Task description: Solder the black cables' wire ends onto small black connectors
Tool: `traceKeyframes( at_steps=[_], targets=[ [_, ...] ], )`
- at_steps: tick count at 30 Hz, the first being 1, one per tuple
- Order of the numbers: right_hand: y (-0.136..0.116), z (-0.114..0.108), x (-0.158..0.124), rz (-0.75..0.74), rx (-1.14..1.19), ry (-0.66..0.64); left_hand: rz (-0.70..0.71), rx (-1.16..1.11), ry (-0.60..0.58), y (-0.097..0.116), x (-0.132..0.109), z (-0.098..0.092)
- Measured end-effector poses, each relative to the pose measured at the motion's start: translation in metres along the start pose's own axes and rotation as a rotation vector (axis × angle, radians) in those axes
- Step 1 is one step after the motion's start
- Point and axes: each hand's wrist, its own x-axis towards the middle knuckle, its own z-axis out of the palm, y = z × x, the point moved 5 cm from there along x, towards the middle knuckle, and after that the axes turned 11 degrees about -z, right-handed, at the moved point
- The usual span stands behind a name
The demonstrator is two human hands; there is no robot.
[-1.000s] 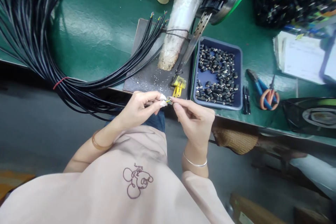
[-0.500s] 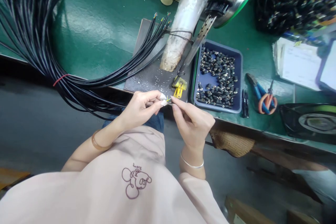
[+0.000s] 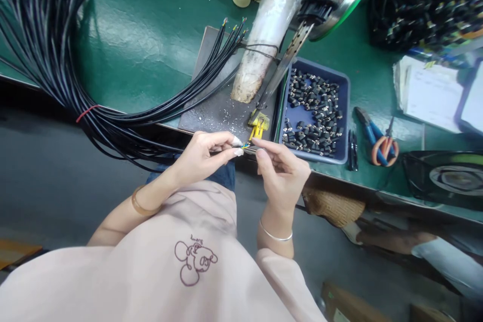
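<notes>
Between the thumb and index finger of my left hand point(image 3: 199, 156) is the end of a black cable, with short yellow and blue wires point(image 3: 245, 146) fanning out past the fingertips. Just to the right, my right hand point(image 3: 285, 173) has its thumb and index finger parted beside the wire tips; its other fingers curl inward. A yellow clip-like fixture point(image 3: 258, 128) sits right above the wires, under the tip of a soldering iron point(image 3: 277, 73). A large bundle of black cables point(image 3: 71, 75), tied with a red band, runs from the left toward my hands.
A blue tray point(image 3: 347, 110) holds many small black connectors with metal pins. A foil-wrapped duct point(image 3: 254, 50) hangs over a dark board point(image 3: 206, 118). Blue-handled pliers point(image 3: 372, 133) and orange-handled scissors point(image 3: 384, 150) lie to the right. Another person's leg point(image 3: 392, 239) shows at lower right.
My right thumb and index finger have moved slightly right, away from the wires, and spread apart. Blue now shows among the wires. Another person's leg has come further into view.
</notes>
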Motion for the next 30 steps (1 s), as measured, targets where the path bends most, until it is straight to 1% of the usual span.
traceKeyframes(
  at_steps=[5, 8, 12, 17, 19, 22, 26, 30],
  targets=[
    [0.0008, 0.0007, 0.0002, 0.005, 0.026, -0.035, 0.009, 0.010, -0.005, -0.0001, 0.0000, 0.0009],
    [0.0009, 0.0007, -0.0011, -0.005, 0.000, -0.021, -0.008, 0.009, -0.006, -0.0014, -0.0008, 0.0007],
    [-0.0025, 0.0001, -0.0027, -0.053, -0.044, 0.001, -0.015, 0.010, -0.004, -0.0016, -0.0018, 0.0003],
    [-0.0070, 0.0002, -0.0052, -0.136, -0.064, -0.021, -0.007, 0.029, -0.013, 0.0004, -0.0009, 0.0004],
    [-0.0062, -0.0009, -0.0061, -0.150, -0.074, -0.007, 0.001, 0.036, -0.011, 0.0011, -0.0005, 0.0002],
    [-0.0029, -0.0028, -0.0056, -0.126, -0.084, 0.020, 0.016, 0.034, -0.019, 0.0016, -0.0004, 0.0006],
    [-0.0030, 0.0004, -0.0022, -0.112, -0.080, -0.048, 0.021, 0.028, -0.023, 0.0006, -0.0012, 0.0011],
    [-0.0018, 0.0009, -0.0030, -0.030, -0.026, -0.032, 0.019, 0.020, -0.007, -0.0001, -0.0017, 0.0005]
  ],
)
